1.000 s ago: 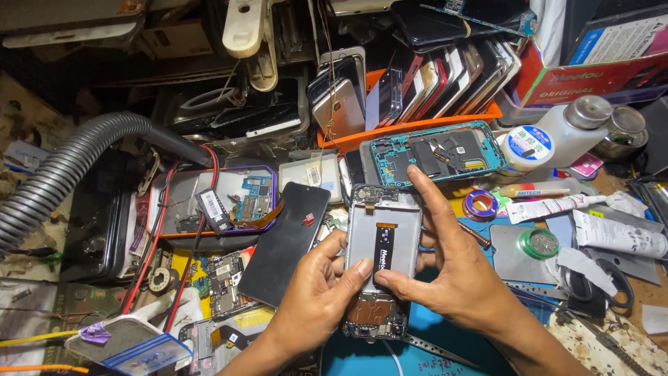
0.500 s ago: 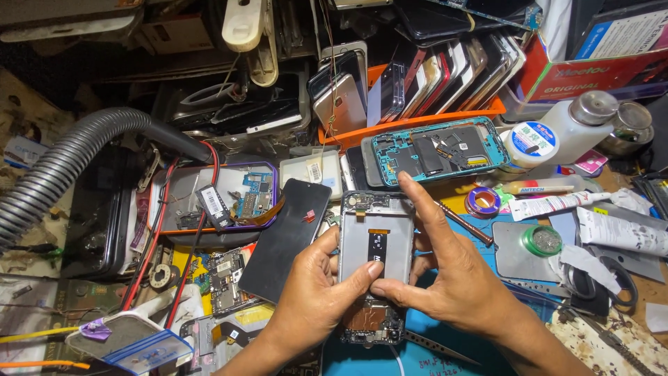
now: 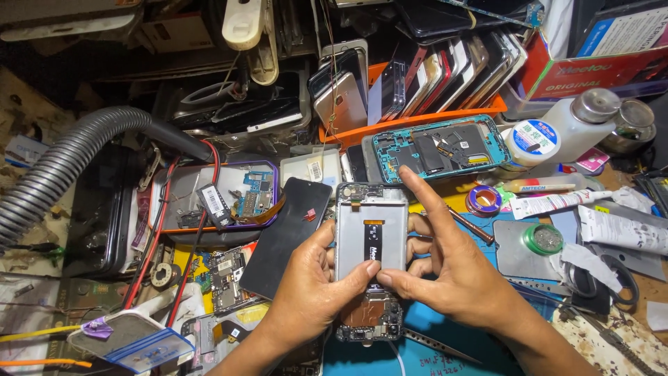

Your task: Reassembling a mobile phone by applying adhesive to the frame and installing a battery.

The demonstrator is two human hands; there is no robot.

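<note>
The workbench [image 3: 630, 292] is crowded, and the biggest thing on it is the grey ribbed hose [image 3: 62, 174] at the far left; it bends down toward the middle, I think to pull fumes away from the work place. At the far side an orange tray [image 3: 417, 122] keeps many old phones standing on edge, so they take little room.

Near the middle, both hands hold 1 opened phone [image 3: 371, 240], back side up and screen down, so the inside is easy to see. The left hand [image 3: 309, 292] grips its left edge, thumb pressed on the lower part. The right hand [image 3: 456, 271] clamps the right edge, thumb meeting the other thumb, forefinger stretched along the side to steady it.

Just left of the phone lies a black screen panel [image 3: 285, 237]. A white bottle [image 3: 557, 132] stands far right.
</note>
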